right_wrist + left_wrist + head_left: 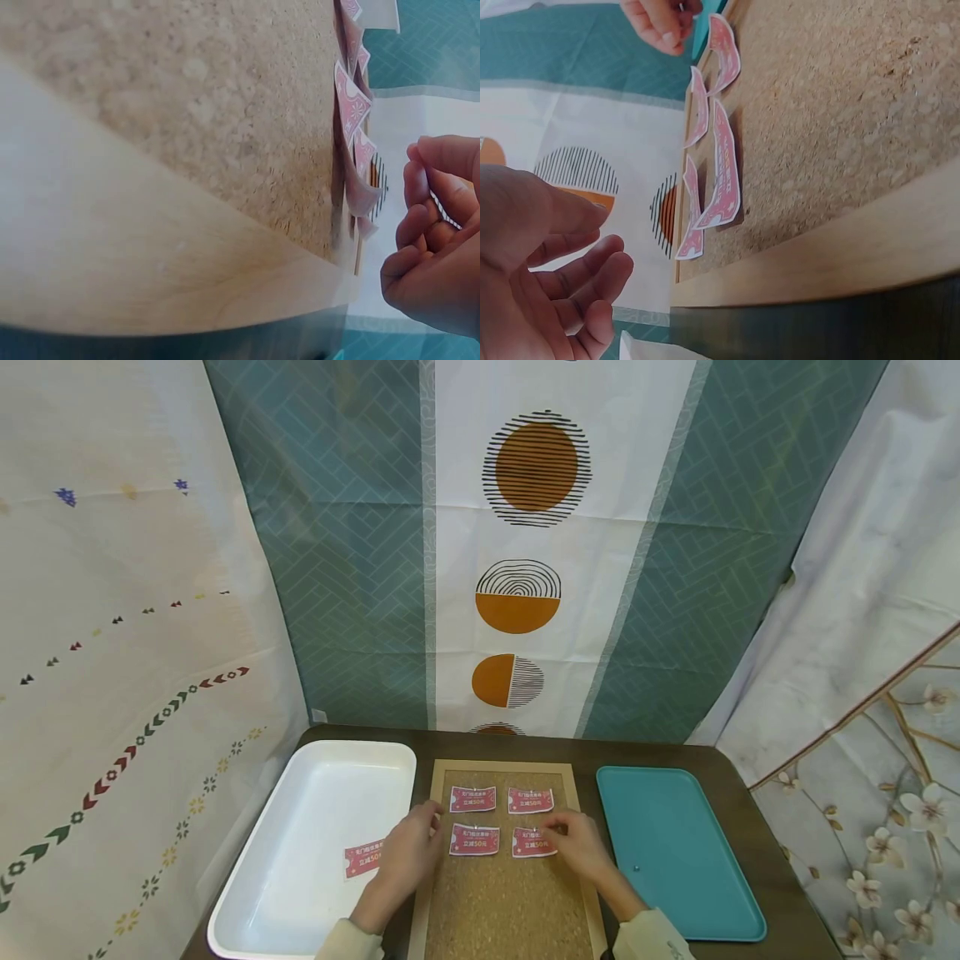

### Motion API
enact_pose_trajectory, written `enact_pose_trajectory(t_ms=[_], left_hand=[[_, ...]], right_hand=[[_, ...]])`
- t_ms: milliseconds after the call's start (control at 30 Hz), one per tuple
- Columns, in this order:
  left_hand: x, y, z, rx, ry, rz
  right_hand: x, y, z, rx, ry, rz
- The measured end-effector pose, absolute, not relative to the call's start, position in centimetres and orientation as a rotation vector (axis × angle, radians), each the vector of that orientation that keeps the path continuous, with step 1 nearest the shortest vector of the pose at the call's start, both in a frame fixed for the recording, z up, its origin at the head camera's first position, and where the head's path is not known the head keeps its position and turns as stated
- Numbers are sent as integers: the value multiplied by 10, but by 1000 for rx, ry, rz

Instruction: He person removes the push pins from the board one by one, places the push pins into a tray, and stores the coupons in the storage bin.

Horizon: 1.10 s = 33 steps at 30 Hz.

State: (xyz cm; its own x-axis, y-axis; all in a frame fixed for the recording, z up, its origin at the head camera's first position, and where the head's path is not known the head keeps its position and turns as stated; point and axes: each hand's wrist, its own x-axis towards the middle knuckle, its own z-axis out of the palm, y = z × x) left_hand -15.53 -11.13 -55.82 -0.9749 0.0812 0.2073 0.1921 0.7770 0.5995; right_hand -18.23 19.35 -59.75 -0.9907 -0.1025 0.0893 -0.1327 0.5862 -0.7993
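Two red-and-white coupons, upper left [472, 800] and upper right [531, 802], lie on the framed cork board [510, 902]. Below them are a lower left coupon [475, 841] and a lower right coupon [530, 842]; their edges curl up in the wrist views. My right hand [581, 847] is at the right edge of the lower right coupon; in the right wrist view its thumb and forefinger [442, 225] meet, with nothing visible between them. Beyond the board's left edge, my left hand [408, 852] hovers with loosely bent, empty fingers [592, 285].
A white tray [300, 835] on the left holds another coupon [362, 861], partly behind my left hand. On the right lies a teal tray [675, 835] with a tiny shiny object [636, 867] in it. The dark table [787, 860] meets hanging cloths at its back and sides.
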Motion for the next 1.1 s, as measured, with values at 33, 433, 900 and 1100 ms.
enact_pose_trajectory(t_ms=[33,433,900,1100], left_hand=[[-155,-110,-559,-222,-2794,-970],[-155,-99,-564,-220,-2833,-997],[-158,-93,-572,-162,-2884,-1072],[-159,-92,-577,-148,-2907,-1052]], right_hand=[[-183,193,-598,202,-2771,1395],[-193,179,-598,211,-2793,1408],[-204,161,-596,339,-2814,1396],[-205,153,-599,408,-2798,1405]])
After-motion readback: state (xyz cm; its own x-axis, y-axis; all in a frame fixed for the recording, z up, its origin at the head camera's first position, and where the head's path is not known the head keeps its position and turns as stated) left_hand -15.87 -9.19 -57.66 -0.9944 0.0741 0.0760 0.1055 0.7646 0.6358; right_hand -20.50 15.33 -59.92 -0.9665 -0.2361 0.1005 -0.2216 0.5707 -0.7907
